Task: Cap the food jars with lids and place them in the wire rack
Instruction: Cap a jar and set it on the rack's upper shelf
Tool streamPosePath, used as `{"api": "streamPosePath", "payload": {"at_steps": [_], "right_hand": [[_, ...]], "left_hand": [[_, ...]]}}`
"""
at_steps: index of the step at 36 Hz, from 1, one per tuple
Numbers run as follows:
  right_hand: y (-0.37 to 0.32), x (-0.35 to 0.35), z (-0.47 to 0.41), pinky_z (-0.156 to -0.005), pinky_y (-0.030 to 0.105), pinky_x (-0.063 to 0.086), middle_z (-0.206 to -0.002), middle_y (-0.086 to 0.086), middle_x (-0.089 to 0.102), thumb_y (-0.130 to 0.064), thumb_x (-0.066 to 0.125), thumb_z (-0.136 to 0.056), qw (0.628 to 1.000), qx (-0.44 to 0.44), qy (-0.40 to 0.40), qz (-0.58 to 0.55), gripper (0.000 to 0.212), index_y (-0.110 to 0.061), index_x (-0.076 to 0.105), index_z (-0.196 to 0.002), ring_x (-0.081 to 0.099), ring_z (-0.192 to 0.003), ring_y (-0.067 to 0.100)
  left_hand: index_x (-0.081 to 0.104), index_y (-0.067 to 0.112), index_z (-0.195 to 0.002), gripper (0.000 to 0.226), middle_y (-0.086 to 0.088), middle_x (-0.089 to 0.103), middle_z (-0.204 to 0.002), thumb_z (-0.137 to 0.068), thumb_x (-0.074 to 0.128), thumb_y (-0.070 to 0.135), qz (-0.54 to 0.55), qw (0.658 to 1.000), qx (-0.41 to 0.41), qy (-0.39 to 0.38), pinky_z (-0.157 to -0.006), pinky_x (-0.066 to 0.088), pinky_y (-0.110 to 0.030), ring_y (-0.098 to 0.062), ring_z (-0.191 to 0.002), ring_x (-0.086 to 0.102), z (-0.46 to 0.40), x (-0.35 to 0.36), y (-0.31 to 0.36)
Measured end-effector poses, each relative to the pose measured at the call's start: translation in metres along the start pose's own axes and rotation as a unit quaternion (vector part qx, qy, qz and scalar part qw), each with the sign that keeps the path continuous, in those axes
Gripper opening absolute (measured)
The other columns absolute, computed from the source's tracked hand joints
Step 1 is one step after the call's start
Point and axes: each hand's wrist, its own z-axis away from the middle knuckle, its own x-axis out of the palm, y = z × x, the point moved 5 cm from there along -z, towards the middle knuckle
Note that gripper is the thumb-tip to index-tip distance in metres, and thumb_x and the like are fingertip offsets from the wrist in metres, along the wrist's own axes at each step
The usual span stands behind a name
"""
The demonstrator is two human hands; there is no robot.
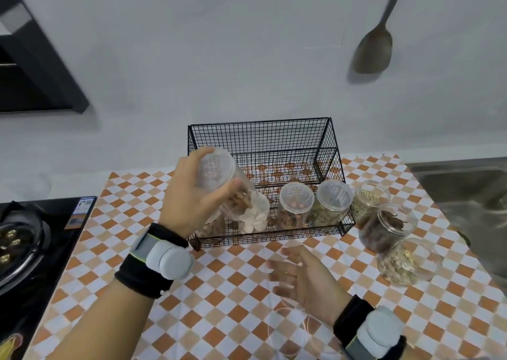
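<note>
Head view: a clear plastic lidded jar of brown food (227,184), tilted, is gripped by the left hand (189,197) over the black wire rack's (263,145) left end (capped jars stand inside). The right hand (304,280) hovers with fingers spread above the orange checked cloth (233,304).

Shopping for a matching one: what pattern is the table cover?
Orange, tan and white checks on the table cover, seen in the head view.
</note>
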Motion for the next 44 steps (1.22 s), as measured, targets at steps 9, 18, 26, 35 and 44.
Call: {"api": "streamPosePath", "payload": {"at_steps": [9, 18, 26, 35, 44], "right_hand": [[0.010, -0.031, -0.013, -0.084, 0.044, 0.061, -0.114, 0.017, 0.076, -0.035, 0.051, -0.106, 0.996, -0.006, 0.069, 0.050, 0.035, -0.012, 0.057, -0.131, 0.068, -0.114, 0.032], [0.012, -0.043, -0.013, -0.101, 0.053, 0.054, -0.131, 0.017, 0.065, -0.040, 0.056, -0.103, 0.996, 0.023, 0.074, 0.039, 0.040, -0.013, 0.055, -0.133, 0.060, -0.124, 0.033], [0.015, -0.052, -0.013, -0.078, 0.042, 0.059, -0.131, 0.016, 0.065, -0.040, 0.052, -0.106, 0.995, 0.028, 0.092, 0.030, 0.043, -0.011, 0.053, -0.138, 0.063, -0.119, 0.027], [0.017, -0.059, -0.013, -0.083, 0.044, 0.056, -0.126, 0.014, 0.068, -0.037, 0.049, -0.108, 0.993, 0.029, 0.110, 0.031, 0.037, -0.010, 0.056, -0.131, 0.063, -0.118, 0.027], [0.014, -0.057, -0.007, -0.084, 0.040, 0.057, -0.121, 0.013, 0.072, -0.033, 0.050, -0.107, 0.990, 0.019, 0.131, 0.049, 0.031, -0.010, 0.060, -0.125, 0.066, -0.113, 0.027]], "left_hand": [[0.043, 0.034, -0.139, 0.079, 0.002, 0.048, -0.124, -0.074, 0.071, 0.069, -0.053, 0.998, -0.008, 0.017, -0.081, 0.049, -0.031, -0.019, -0.103, 0.058, -0.037, -0.004, -0.020], [0.044, 0.036, -0.137, 0.076, -0.001, 0.046, -0.125, -0.075, 0.075, 0.065, -0.104, 0.994, -0.026, 0.024, -0.080, 0.046, -0.032, -0.025, -0.102, 0.059, -0.069, 0.000, -0.043], [0.043, 0.035, -0.140, 0.078, -0.008, 0.046, -0.133, -0.076, 0.075, 0.065, -0.141, 0.989, -0.037, 0.009, -0.087, 0.049, -0.038, -0.030, -0.110, 0.059, -0.083, 0.008, -0.059], [0.043, 0.031, -0.138, 0.077, -0.009, 0.048, -0.130, -0.076, 0.075, 0.063, -0.169, 0.984, -0.053, -0.028, -0.086, 0.052, -0.044, -0.034, -0.109, 0.060, -0.087, 0.027, -0.075], [0.039, 0.025, -0.140, 0.081, -0.011, 0.048, -0.127, -0.076, 0.077, 0.059, -0.181, 0.978, -0.086, -0.054, -0.088, 0.053, -0.046, -0.036, -0.106, 0.060, -0.084, 0.046, -0.096]]}}
